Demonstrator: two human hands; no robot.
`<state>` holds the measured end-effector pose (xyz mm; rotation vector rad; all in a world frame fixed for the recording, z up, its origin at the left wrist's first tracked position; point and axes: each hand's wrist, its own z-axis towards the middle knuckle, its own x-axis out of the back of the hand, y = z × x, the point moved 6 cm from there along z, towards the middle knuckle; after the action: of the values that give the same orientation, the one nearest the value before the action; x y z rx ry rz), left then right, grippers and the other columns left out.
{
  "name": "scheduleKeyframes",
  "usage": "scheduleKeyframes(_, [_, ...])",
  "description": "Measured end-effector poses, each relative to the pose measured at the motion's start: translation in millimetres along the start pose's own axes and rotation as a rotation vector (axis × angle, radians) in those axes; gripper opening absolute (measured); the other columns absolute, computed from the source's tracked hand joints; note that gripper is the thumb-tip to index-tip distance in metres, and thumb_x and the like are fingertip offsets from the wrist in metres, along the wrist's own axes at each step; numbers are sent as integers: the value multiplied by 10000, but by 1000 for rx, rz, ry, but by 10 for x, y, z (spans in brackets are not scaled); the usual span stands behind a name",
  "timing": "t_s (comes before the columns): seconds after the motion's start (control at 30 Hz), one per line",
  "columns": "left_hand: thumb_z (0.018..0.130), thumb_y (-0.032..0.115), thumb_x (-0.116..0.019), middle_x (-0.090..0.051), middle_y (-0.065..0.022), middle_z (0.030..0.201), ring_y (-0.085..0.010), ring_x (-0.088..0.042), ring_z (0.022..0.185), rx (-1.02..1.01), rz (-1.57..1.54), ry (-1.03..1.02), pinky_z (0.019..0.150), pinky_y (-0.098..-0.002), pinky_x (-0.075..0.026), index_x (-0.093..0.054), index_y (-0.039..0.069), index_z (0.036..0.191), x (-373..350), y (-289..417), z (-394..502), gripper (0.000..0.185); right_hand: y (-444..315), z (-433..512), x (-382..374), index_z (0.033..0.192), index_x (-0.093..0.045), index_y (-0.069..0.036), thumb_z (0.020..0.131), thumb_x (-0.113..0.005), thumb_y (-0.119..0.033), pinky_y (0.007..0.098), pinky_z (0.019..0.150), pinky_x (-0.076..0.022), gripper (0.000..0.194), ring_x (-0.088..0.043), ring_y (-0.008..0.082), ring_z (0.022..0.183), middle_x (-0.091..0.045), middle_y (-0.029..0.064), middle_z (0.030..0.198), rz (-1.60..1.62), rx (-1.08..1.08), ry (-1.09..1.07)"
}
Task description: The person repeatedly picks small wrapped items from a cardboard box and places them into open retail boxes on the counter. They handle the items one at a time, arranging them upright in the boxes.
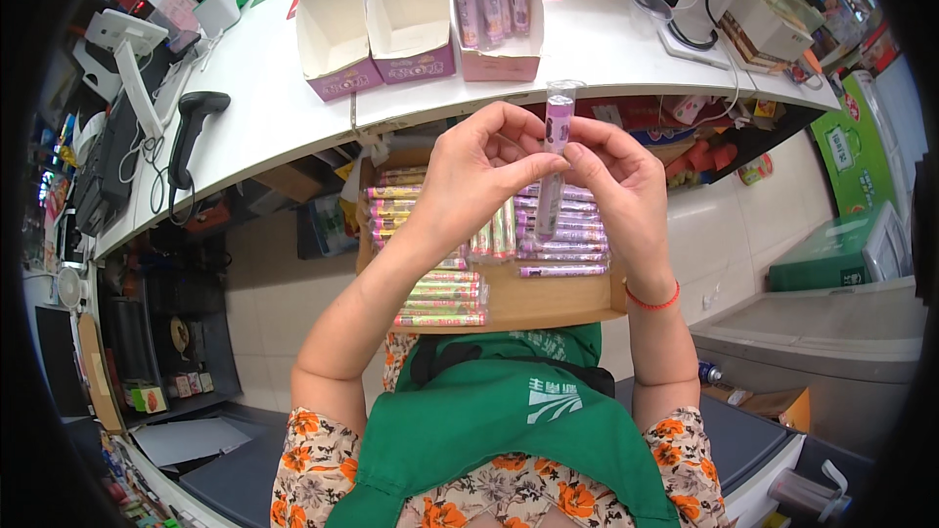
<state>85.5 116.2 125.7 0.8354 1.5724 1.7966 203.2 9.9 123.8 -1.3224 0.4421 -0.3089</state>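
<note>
A clear tube-shaped packet with a purple printed band stands nearly upright between my hands. My left hand pinches it from the left, and my right hand grips it from the right, thumbs close together. Below them a shallow cardboard box holds rows of similar packets: purple ones at the right, yellow ones at the left, green and pink ones at the lower left. On the counter, an open pink carton holds several upright purple packets. Two purple cartons left of it look hollow.
The white counter curves across in front. A black handheld barcode scanner lies at its left, and a clear plastic cup stands at the right. A green box and a grey surface are at my right.
</note>
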Motion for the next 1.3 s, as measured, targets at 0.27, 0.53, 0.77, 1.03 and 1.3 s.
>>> scheduleKeyframes(0.27, [878,46,-769,-686,-19,904,-68,-671,820,-63,38,-1,714,-210,-549,-620,6,1055,81,251,155,235,-189,154,-55,1163,-634,39,984,-633,-48,231,806,-558,199,-659,86,944,-687,55,1067,96,76,7])
scheduleKeyframes(0.53, [890,14,-740,-737,-83,924,-120,-707,850,-141,119,59,770,-250,-584,-665,-21,1007,210,513,220,143,-431,280,-137,1179,-638,49,912,-687,9,253,835,-585,275,-668,115,968,-695,97,1064,-52,163,-45])
scheduleKeyframes(0.77, [904,38,-730,-746,-106,935,-132,-713,859,-299,217,125,780,-263,-595,-695,-46,1077,311,761,357,196,-606,508,-185,1196,-612,48,894,-711,25,266,887,-563,318,-652,128,1020,-669,76,1107,-237,258,1])
scheduleKeyframes(1.03, [917,28,-711,-742,-118,969,-148,-720,859,-390,175,182,785,-261,-597,-676,-44,1115,456,969,565,214,-801,816,-260,1215,-621,37,918,-716,-34,243,879,-539,320,-656,121,1021,-687,81,1116,-291,357,14])
scheduleKeyframes(1.3, [908,21,-720,-748,-104,978,-165,-736,898,-512,295,243,797,-260,-595,-688,-34,1100,528,1171,730,202,-928,1074,-308,1173,-663,9,903,-712,-40,257,816,-561,279,-673,128,973,-708,76,1066,-264,511,66])
